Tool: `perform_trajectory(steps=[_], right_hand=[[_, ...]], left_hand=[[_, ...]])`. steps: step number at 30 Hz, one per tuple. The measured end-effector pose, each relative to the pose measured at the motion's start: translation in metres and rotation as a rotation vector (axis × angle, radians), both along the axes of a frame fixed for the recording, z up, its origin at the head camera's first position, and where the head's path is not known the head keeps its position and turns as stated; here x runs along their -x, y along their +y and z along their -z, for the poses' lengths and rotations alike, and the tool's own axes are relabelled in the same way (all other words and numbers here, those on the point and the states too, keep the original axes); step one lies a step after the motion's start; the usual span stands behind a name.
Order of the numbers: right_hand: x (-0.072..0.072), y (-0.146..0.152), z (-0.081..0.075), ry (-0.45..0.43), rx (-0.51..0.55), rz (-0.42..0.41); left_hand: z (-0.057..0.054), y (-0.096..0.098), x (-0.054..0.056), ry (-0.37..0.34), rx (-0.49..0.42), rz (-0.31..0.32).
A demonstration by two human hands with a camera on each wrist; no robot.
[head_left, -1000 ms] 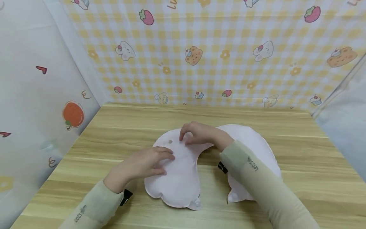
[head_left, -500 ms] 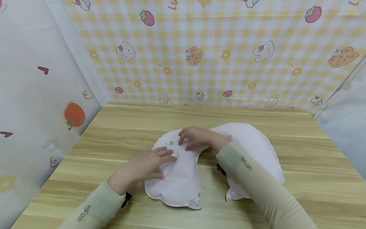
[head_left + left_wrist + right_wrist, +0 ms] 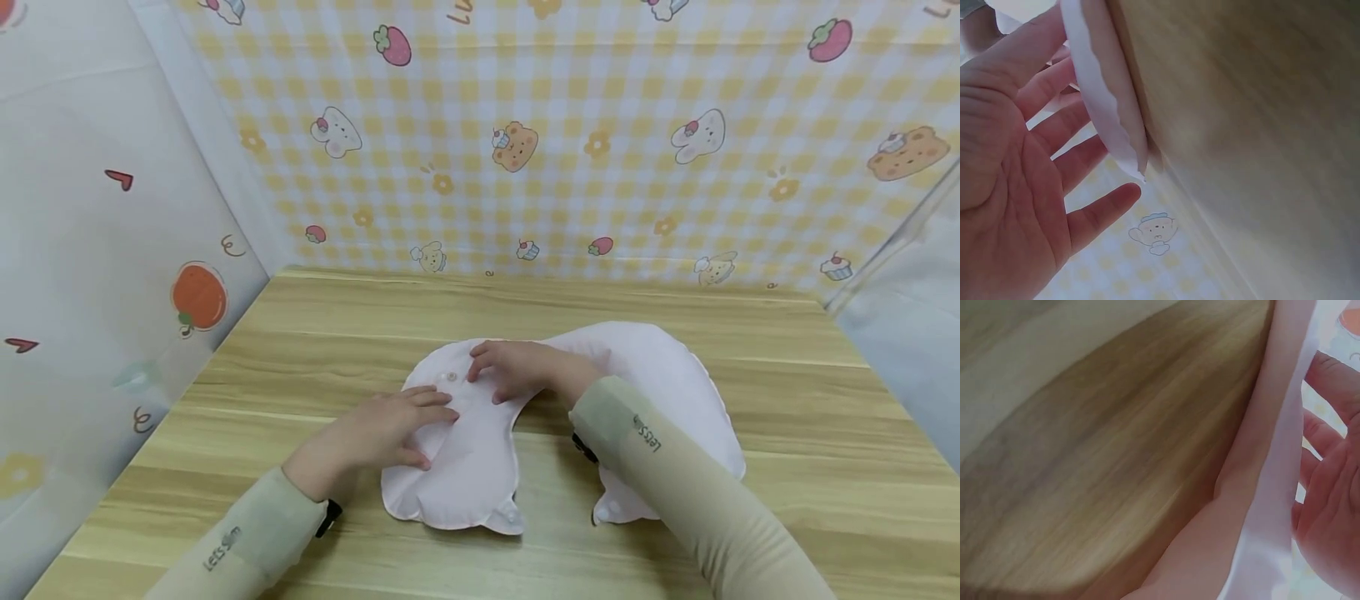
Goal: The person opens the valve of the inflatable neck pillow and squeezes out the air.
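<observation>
A pale pink U-shaped neck pillow (image 3: 660, 375) lies on the wooden table, its two ends towards me and small clear snaps at their corners. Near the top of its left lobe sits a small round valve (image 3: 452, 377). My left hand (image 3: 382, 429) rests on the outer side of that lobe, fingers spread. On the lobe's upper inner part, my right hand (image 3: 525, 367) touches the fabric with bent fingertips. The left wrist view shows the left fingers (image 3: 1063, 122) against the pillow's edge; in the right wrist view, the right fingers (image 3: 1319, 434) are partly hidden behind it.
The wood-grain table (image 3: 300, 333) ends at a yellow checked cloth backdrop (image 3: 555, 192) with cartoon prints. A white printed cloth (image 3: 82, 267) hangs along the left side, and another pale cloth (image 3: 907, 308) on the right.
The right hand has come down slightly on the left lobe. That lobe's lower end has shifted up a little and creased, while the left hand stays nearly in place.
</observation>
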State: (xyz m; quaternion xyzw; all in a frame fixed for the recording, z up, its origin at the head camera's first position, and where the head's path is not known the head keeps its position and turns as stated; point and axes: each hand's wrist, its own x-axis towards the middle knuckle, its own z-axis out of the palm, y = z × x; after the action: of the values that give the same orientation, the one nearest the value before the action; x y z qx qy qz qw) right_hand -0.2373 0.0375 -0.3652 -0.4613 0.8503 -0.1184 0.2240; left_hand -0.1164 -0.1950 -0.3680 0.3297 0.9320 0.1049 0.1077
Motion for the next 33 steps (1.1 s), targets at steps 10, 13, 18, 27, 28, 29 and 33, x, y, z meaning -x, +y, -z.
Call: perform_trajectory(steps=[10, 13, 18, 27, 28, 29, 33], right_hand=[[-0.002, -0.001, 0.001, 0.029, -0.043, 0.009], [-0.001, -0.002, 0.002, 0.031, -0.036, 0.004], [-0.001, 0.000, 0.004, 0.000, -0.038, 0.030], [0.001, 0.006, 0.006, 0.028, -0.089, 0.006], [0.002, 0.007, 0.006, 0.034, -0.099, 0.001], [0.002, 0.008, 0.006, 0.039, -0.111, -0.002], [0.002, 0.011, 0.004, 0.054, -0.139, 0.008]], left_hand=[[0.004, -0.007, 0.000, 0.005, -0.001, 0.018], [0.004, -0.012, -0.002, 0.021, 0.017, 0.020], [0.001, -0.018, -0.008, 0.016, 0.028, -0.002], [-0.005, -0.026, -0.014, -0.015, 0.039, -0.049], [-0.005, -0.027, -0.015, -0.015, 0.041, -0.055], [-0.005, -0.028, -0.016, -0.015, 0.042, -0.059], [-0.005, -0.030, -0.017, -0.011, 0.054, -0.079]])
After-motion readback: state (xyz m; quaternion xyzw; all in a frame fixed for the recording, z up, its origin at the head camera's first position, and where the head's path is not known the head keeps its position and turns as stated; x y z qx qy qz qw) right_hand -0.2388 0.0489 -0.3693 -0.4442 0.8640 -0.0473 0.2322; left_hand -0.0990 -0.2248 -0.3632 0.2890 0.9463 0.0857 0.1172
